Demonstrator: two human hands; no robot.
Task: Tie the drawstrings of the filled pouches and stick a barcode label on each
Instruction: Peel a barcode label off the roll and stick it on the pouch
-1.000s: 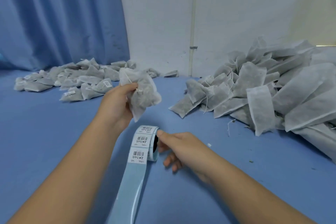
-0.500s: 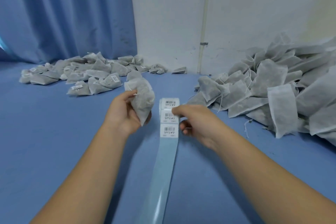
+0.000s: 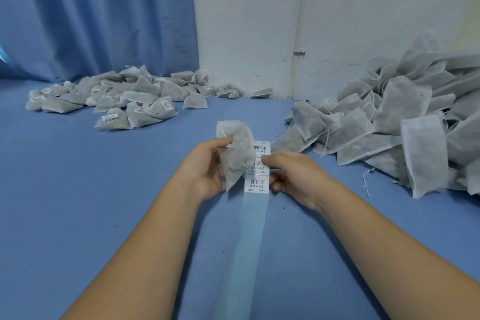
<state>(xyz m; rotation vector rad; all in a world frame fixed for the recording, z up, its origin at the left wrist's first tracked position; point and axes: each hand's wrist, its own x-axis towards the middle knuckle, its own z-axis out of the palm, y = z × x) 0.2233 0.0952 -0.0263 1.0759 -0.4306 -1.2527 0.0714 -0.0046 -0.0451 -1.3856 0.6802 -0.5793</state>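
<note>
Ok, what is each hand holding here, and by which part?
The left hand holds a filled pouch by its upper part, beside the drawstring. The right hand pinches the label strip at its right edge, level with the second barcode label.

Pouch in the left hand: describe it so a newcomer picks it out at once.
On the blue table, look midway between the labelled pile at back left and the big heap on the right. There the left hand pinches one grey pouch next to the label strip held by the right hand. It is the only pouch off the table.
</note>
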